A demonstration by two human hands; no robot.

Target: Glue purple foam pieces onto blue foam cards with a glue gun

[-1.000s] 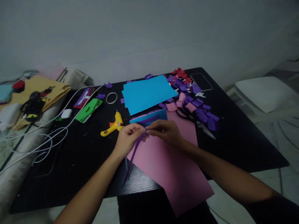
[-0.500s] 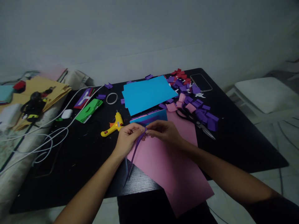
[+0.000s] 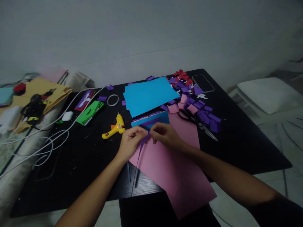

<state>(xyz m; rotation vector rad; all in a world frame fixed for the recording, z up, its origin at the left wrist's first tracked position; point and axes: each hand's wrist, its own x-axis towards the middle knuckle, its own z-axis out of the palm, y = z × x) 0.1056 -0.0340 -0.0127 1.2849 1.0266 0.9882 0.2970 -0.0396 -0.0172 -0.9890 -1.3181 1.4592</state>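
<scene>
A long purple paper strip (image 3: 142, 145) hangs down toward the table's front edge from between my hands. My left hand (image 3: 131, 140) pinches its upper part between thumb and fingers. Close beside it, my right hand (image 3: 167, 135) has thumb and forefinger pressed together at the strip's top end; the exact grip is hard to make out. Both hands are above a pink paper sheet (image 3: 180, 183), which sticks out past the front edge. Just behind them stands a blue paper piece (image 3: 163, 118) with purple on it, partly hidden by my fingers.
A yellow glue gun (image 3: 114, 128) with a lit orange light lies left of my hands. Scissors (image 3: 201, 125) rest on the right, among purple, pink and red paper pieces (image 3: 205, 118). Blue sheets (image 3: 151, 96) lie behind. White cables (image 3: 50, 142) and green paper (image 3: 90, 112) are farther left.
The purple strip has turned, so its lower end hangs more steeply and farther right. My right hand has shifted slightly right, away from the left; the left stays nearly in place.
</scene>
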